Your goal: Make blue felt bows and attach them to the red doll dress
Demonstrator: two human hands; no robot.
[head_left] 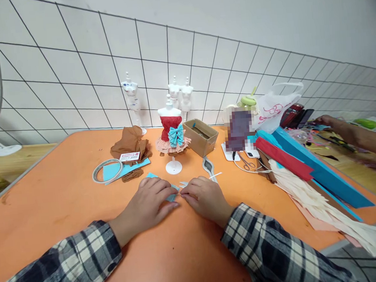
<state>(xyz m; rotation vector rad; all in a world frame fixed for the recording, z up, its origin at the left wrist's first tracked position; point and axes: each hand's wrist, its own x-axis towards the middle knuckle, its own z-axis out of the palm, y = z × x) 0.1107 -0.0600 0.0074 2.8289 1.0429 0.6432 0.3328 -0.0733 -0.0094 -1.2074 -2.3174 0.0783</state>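
Observation:
Both hands rest on the orange table [50,198] near its middle, fingertips meeting. My left hand [149,201] lies curled over a small light-blue piece of paper or fabric [171,196], pressing it down. My right hand [204,195] pinches the same piece at its edge with closed fingers. Just behind the hands stands a small white mannequin [172,133] dressed in a red bodice, a blue bow and a pink ruffled skirt. Small white scraps [183,184] lie by the fingertips.
Brown fabric [130,145], a tape roll [107,170] and a cardboard box [201,135] sit behind. Scissors [248,162], red, blue and cream sheets [305,167] lie to the right. Bare white mannequins [132,95] stand by the wire grid wall. Another person's arm [351,131] reaches in at far right.

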